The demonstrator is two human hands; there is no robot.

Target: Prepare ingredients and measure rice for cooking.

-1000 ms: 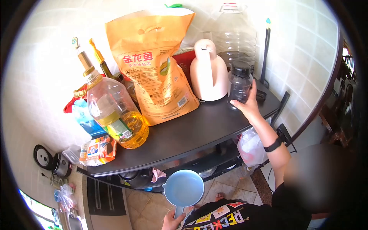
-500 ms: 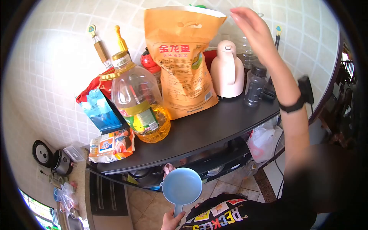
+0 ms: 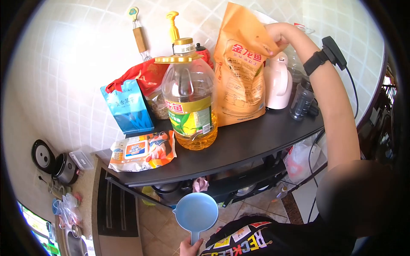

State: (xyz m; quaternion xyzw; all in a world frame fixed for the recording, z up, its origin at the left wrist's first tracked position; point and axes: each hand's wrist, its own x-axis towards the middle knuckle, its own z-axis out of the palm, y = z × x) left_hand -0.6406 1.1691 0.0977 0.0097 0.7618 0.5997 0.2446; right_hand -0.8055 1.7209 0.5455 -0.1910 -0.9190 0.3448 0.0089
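In the head view, the left hand grips the handle of a light blue dipper, which is in front of the black shelf unit. The right hand has its fingers curled on the upper edge of the orange bag, which stands on the unit's top between the cooking oil bottle and the pink vacuum jug. A dark bottle stands beside the jug.
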